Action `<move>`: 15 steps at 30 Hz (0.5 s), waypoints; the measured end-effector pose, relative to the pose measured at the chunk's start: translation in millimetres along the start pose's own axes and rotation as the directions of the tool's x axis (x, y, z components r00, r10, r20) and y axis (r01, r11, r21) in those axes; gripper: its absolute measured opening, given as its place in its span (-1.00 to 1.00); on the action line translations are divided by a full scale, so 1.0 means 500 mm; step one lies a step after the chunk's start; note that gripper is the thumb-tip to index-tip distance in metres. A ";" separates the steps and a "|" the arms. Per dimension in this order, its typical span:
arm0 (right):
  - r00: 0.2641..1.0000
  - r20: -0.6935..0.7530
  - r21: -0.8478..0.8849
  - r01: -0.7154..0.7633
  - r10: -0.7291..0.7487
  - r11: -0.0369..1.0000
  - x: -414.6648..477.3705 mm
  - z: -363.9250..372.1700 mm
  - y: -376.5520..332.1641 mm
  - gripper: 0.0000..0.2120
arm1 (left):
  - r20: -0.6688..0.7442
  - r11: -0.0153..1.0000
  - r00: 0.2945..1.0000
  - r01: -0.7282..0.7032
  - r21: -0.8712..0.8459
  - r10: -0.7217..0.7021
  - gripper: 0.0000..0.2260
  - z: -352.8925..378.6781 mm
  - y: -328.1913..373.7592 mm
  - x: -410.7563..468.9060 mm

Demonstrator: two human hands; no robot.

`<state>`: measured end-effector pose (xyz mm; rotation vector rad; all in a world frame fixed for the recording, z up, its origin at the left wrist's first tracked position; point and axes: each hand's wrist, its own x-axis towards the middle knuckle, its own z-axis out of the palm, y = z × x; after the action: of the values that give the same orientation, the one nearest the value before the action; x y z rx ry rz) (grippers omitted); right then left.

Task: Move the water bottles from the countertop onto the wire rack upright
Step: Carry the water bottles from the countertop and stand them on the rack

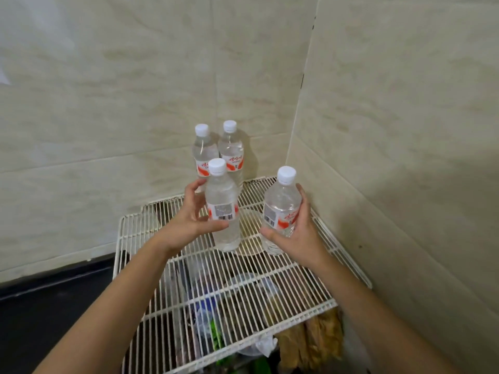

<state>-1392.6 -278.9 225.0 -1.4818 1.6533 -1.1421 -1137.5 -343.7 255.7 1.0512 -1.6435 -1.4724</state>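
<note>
A white wire rack (151, 268) fills the corner below me. Two clear water bottles with white caps and red-white labels stand upright at its far edge, one on the left (201, 155) and one beside it (232, 155). My left hand (189, 220) curls around a third upright bottle (224, 211) whose base rests on the rack; thumb and fingers touch its label. My right hand (297, 233) grips a fourth bottle (279, 211), slightly tilted, its base at the rack's wires.
Tiled walls (391, 130) close in behind and to the right of the rack. Below the wires lie mixed items, plastic bags and containers (229, 314). A dark countertop (48, 306) lies to the left.
</note>
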 end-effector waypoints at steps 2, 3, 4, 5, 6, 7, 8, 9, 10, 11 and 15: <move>0.997 -0.017 0.028 0.072 -0.072 0.997 0.012 -0.004 -0.010 0.17 | -0.154 0.996 0.984 -0.090 0.024 0.092 -0.04 0.029 0.026 -0.005; 0.994 -0.028 0.040 0.107 -0.106 0.993 0.019 -0.004 -0.010 0.16 | -0.276 0.990 0.952 -0.114 0.081 0.132 -0.02 0.051 0.041 -0.007; 0.991 -0.038 0.036 0.133 -0.131 0.991 0.025 -0.003 -0.011 0.14 | -0.402 0.978 0.900 -0.103 0.179 0.168 -0.01 0.074 0.053 -0.005; 0.987 -0.044 0.026 0.154 -0.153 0.988 0.029 -0.003 -0.010 0.11 | -0.503 0.954 0.839 -0.056 0.294 0.205 -0.03 0.095 0.061 0.000; 0.986 -0.044 -0.011 0.161 -0.161 0.987 0.031 -0.007 -0.008 0.07 | -0.568 0.917 0.789 0.017 0.398 0.232 -0.08 0.111 0.061 0.007; 0.985 -0.034 -0.069 0.168 -0.171 0.983 0.032 -0.013 -0.005 0.03 | -0.604 0.876 0.761 0.102 0.472 0.237 -0.16 0.123 0.059 0.013; 0.986 -0.001 -0.141 0.166 -0.168 0.976 0.033 -0.023 0.001 0.00 | -0.626 0.853 0.749 0.166 0.495 0.217 -0.23 0.130 0.057 0.016; 0.986 0.065 -0.200 0.166 -0.156 0.966 0.035 -0.034 0.002 -0.02 | -0.642 0.855 0.742 0.195 0.481 0.192 -0.29 0.128 0.054 0.019; 0.980 0.158 -0.238 0.157 -0.121 0.959 0.037 -0.046 0.003 -0.03 | -0.649 0.875 0.740 0.184 0.447 0.177 -0.34 0.123 0.056 0.020; 0.965 0.249 -0.259 0.151 -0.085 0.954 0.042 -0.058 0.006 -0.08 | -0.653 0.901 0.739 0.153 0.405 0.168 -0.41 0.115 0.062 0.020; 0.925 0.370 -0.258 0.190 -0.085 0.947 0.081 -0.076 0.008 -0.34 | -0.622 0.985 0.776 0.004 0.172 0.106 -0.62 0.065 0.082 0.031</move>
<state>-1434.8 -311.6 241.0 -1.8910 1.5223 -0.6620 -1178.3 -341.8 292.2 1.3926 -1.2894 -0.8062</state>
